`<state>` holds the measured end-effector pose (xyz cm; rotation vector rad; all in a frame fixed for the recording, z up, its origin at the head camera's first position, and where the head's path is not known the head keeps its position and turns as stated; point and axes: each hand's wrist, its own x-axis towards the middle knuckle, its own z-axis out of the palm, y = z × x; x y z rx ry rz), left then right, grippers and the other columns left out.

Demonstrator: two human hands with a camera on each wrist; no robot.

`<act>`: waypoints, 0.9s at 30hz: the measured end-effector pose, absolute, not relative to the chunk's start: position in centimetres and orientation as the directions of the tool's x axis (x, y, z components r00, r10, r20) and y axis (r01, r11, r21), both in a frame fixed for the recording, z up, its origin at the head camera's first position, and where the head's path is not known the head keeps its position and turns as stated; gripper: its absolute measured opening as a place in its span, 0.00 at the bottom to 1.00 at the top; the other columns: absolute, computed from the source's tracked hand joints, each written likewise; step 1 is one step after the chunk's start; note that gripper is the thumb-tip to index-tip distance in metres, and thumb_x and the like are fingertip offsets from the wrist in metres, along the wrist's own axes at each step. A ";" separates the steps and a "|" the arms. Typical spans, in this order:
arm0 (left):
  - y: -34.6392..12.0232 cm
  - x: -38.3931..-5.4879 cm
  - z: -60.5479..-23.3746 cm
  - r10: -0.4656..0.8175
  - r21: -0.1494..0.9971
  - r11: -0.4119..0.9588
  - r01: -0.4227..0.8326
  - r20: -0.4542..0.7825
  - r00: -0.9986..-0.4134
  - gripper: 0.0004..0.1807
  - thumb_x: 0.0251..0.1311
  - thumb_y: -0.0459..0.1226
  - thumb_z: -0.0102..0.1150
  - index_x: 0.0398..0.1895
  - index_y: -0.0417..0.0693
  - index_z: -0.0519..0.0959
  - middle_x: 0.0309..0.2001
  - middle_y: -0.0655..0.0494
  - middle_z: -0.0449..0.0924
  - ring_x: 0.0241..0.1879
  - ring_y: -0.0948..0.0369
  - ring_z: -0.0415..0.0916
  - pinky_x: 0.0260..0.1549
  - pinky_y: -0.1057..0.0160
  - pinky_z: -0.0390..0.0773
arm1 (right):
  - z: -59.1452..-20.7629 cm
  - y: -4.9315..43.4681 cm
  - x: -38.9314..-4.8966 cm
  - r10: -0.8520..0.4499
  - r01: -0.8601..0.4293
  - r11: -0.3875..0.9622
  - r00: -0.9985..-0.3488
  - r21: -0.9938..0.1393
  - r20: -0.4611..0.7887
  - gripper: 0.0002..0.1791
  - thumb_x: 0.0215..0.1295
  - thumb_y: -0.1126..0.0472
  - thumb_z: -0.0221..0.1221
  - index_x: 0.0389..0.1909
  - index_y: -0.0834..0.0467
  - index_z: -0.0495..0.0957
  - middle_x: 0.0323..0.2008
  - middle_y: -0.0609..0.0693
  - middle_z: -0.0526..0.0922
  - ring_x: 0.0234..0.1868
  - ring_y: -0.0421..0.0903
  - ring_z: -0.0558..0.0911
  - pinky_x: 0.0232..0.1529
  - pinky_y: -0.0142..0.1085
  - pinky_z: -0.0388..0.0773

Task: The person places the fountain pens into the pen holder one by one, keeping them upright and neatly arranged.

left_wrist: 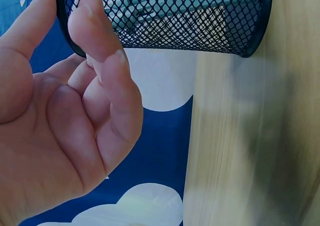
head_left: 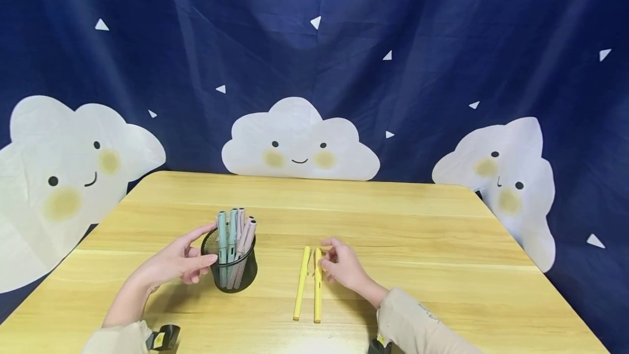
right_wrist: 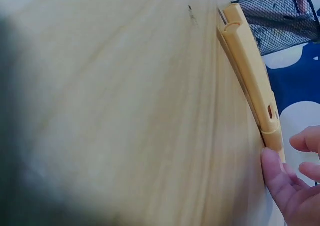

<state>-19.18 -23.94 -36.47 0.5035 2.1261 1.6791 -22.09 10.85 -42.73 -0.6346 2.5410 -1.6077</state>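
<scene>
A black mesh pen holder point(head_left: 236, 275) stands at the left of the table with several light green pens point(head_left: 223, 236) and pink pens point(head_left: 249, 234) upright in it. My left hand point(head_left: 169, 258) holds its rim from the left, thumb in front and index finger behind; the other fingers curl below, as the left wrist view shows. Two yellow pens point(head_left: 302, 283) lie side by side to the right of the holder, clips facing each other. At the far end of the right-hand yellow pen point(head_left: 317, 294) is my right hand point(head_left: 348, 267). Its thumb point(right_wrist: 272, 168) touches that pen, with the index finger slightly apart.
The wooden table point(head_left: 442, 266) has rounded far corners. Behind it hangs a dark blue cloth point(head_left: 295, 70) printed with white clouds and small triangles. Dark wrist cameras point(head_left: 167, 337) show beside both sleeves near the front edge.
</scene>
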 end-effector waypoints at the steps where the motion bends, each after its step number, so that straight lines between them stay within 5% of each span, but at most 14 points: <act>1: -24.0 -19.2 -36.5 0.502 0.976 0.216 0.041 -0.075 -0.862 0.42 0.61 0.33 0.51 0.68 0.39 0.36 0.20 0.49 0.71 0.15 0.62 0.68 0.16 0.67 0.68 | -42.7 10.9 -22.1 -0.381 -0.301 0.368 -0.912 -0.880 0.153 0.22 0.54 0.75 0.54 0.51 0.75 0.63 0.23 0.52 0.71 0.17 0.42 0.73 0.16 0.33 0.75; 27: -23.9 -19.1 -36.4 0.493 0.972 0.232 0.039 -0.083 -0.866 0.42 0.61 0.34 0.51 0.68 0.40 0.36 0.20 0.47 0.71 0.16 0.62 0.68 0.16 0.67 0.67 | -42.9 11.0 -22.1 -0.447 0.024 0.308 -0.879 -0.951 -0.167 0.51 0.51 0.55 0.65 0.67 0.67 0.41 0.10 0.53 0.74 0.08 0.45 0.75 0.13 0.43 0.74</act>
